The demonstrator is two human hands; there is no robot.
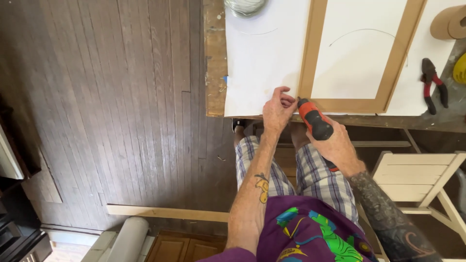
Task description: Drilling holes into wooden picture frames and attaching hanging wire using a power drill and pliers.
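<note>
A brown wooden frame (393, 63) lies face down on white paper (262, 53) that covers the workbench. My right hand (337, 145) grips an orange and black powered screwdriver (314, 119), its tip set against the frame's near left corner. My left hand (277, 107) pinches something small right beside the tool's tip at that corner; what it pinches is too small to tell.
Red-handled pliers (433, 83) and a roll of brown tape (449, 22) lie at the bench's right end. A coil of wire (245, 6) sits at the top edge. A pale wooden chair (417, 177) stands to my right, a wooden strip (165, 212) on the floor.
</note>
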